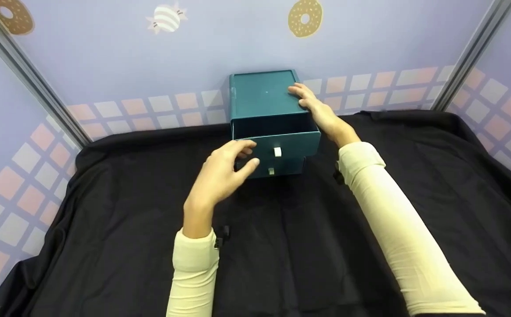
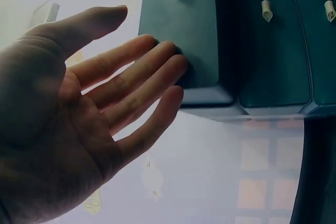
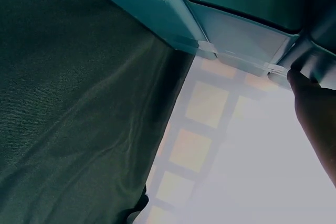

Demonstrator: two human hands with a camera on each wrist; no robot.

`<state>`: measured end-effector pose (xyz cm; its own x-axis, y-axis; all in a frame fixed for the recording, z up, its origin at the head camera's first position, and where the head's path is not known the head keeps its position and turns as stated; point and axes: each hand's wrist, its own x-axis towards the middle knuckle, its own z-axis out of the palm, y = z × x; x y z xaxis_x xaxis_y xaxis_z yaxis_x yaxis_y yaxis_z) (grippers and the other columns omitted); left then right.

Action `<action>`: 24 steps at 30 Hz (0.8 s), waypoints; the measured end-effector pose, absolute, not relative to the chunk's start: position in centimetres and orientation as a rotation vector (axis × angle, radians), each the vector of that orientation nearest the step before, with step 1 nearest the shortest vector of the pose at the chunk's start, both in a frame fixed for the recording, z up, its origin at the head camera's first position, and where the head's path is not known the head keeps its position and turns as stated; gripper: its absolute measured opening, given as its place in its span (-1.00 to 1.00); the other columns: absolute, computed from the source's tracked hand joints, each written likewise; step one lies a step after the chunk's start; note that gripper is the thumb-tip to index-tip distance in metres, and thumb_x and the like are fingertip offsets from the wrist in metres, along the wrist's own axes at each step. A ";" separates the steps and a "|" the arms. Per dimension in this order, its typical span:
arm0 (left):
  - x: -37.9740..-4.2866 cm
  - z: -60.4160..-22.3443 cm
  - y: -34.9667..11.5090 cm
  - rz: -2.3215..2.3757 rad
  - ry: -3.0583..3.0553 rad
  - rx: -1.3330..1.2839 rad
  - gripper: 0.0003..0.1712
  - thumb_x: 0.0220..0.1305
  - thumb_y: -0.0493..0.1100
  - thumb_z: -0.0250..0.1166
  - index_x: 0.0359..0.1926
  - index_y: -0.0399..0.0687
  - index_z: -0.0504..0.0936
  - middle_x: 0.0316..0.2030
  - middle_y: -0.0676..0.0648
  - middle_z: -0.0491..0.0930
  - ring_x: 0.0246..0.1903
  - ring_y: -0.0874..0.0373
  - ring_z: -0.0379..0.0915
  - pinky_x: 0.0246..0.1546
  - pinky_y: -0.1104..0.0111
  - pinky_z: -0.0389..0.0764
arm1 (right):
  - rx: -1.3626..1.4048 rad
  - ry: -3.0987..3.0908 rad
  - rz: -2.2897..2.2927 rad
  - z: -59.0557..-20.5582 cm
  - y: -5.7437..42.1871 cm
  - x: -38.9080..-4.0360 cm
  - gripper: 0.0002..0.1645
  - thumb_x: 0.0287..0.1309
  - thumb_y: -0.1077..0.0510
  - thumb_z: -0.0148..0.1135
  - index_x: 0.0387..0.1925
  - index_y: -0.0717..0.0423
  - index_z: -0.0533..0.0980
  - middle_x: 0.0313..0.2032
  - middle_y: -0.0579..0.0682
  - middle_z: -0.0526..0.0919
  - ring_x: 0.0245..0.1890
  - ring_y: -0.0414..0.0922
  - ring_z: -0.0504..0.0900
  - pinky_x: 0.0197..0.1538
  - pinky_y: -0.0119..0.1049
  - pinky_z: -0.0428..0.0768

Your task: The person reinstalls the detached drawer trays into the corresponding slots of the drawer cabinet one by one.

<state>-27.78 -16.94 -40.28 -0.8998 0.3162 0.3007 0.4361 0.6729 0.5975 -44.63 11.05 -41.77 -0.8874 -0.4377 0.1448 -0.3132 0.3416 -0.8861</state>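
A teal drawer cabinet (image 1: 264, 94) stands against the back wall. Its top drawer (image 1: 299, 144) is pulled partway out, and the dark inside shows no contents. On the drawer front is a white knob (image 1: 277, 152); lower drawers (image 2: 273, 56) with similar knobs are closed. My left hand (image 1: 220, 171) hovers at the drawer's front left corner, fingers loosely bent and palm bare; whether the fingertips touch the drawer I cannot tell. Along the cabinet's top right edge rests my right hand (image 1: 321, 112), fingers extended. Only a dark part of that hand appears in the right wrist view.
Black cloth (image 1: 141, 211) covers the table, with wrinkles and raised folds along its edges. Lilac walls (image 1: 229, 39) with printed sweets and pastel squares enclose the back and sides. Metal posts (image 1: 471, 55) stand at the corners.
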 end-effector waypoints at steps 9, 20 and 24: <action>-28.1 -41.0 -16.6 -1.053 -2.703 -0.606 -0.39 0.52 -0.05 0.32 0.50 -0.03 0.46 0.24 -0.08 0.56 0.27 0.02 0.52 0.29 0.06 0.54 | -0.696 2.481 -1.596 -41.8 11.0 -44.6 -0.29 0.58 0.10 -0.29 0.68 0.01 0.13 0.72 -0.11 -0.13 0.70 -0.12 -0.22 0.63 -0.09 -0.14; -28.8 -42.0 -16.2 -1.025 -2.767 -0.616 -0.21 0.54 -0.04 0.30 0.66 0.05 0.21 0.50 -0.10 0.29 0.44 -0.04 0.34 0.41 0.01 0.43 | -0.657 2.401 -1.661 -41.8 11.0 -44.5 -0.29 0.61 0.11 -0.32 0.69 0.00 0.08 0.72 -0.12 -0.19 0.70 -0.12 -0.26 0.64 -0.05 -0.15; -29.0 -42.3 -16.1 -1.016 -2.778 -0.640 -0.22 0.54 -0.05 0.30 0.65 0.03 0.22 0.55 -0.12 0.22 0.50 -0.06 0.26 0.45 0.00 0.39 | -0.652 2.410 -1.671 -41.9 10.9 -44.6 -0.30 0.60 0.11 -0.27 0.68 -0.02 0.11 0.72 -0.14 -0.16 0.70 -0.15 -0.26 0.64 -0.10 -0.17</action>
